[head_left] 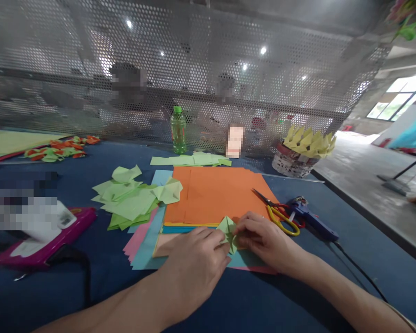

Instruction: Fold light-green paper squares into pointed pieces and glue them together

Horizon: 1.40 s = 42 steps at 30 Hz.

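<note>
A small light green paper piece point(228, 225), creased and partly folded, is between my two hands above the front edge of the coloured paper stack. My left hand point(203, 254) has its fingers closed on the paper's left side. On its right side, my right hand point(260, 238) pinches the paper with bent fingers. Under them lies the stack, with orange sheets point(222, 194) on top and blue, pink and yellow sheets showing below. Left of the stack is a loose pile of light green paper pieces point(135, 199), some overlapping the orange sheets.
Scissors point(284, 222) with yellow and red handles lie right of the stack, beside a blue glue gun point(312, 219) with a cord. Behind stand a green bottle point(178, 132) and a basket point(291, 159) with yellow folded paper. A magenta object point(52, 243) lies left. A perforated metal panel point(201, 60) rises behind.
</note>
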Motion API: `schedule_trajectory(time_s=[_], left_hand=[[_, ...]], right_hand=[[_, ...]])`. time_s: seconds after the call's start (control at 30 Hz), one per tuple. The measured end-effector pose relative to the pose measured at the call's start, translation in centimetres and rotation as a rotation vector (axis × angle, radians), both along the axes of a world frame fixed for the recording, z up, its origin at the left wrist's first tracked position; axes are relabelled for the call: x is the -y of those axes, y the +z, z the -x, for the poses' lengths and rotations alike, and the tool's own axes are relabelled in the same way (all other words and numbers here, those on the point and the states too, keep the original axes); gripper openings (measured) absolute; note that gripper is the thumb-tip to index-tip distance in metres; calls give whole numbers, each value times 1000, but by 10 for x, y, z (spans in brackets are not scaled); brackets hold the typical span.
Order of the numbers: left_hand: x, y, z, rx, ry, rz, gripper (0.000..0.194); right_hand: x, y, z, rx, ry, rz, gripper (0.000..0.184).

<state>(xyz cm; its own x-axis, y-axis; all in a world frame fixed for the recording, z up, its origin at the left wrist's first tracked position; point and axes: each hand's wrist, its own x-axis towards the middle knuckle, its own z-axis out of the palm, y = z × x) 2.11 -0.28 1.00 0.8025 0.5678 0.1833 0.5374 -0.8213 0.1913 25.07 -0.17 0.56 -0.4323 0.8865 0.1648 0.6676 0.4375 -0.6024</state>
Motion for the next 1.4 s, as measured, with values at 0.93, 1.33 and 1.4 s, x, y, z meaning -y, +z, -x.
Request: schedule_trajectory(time_s=[0.93,1.33,1.4], left_hand=[[6,-2,-1,-7,6,-48,26],[6,-1,0,0,-10,-72,24],[5,-2,-1,7,-15,-77,23]], right_hand=[[-5,5,-7,-26,61,68,10],[1,7,-3,4,-19,76,9],[1,8,-4,-4,-4,82,7]])
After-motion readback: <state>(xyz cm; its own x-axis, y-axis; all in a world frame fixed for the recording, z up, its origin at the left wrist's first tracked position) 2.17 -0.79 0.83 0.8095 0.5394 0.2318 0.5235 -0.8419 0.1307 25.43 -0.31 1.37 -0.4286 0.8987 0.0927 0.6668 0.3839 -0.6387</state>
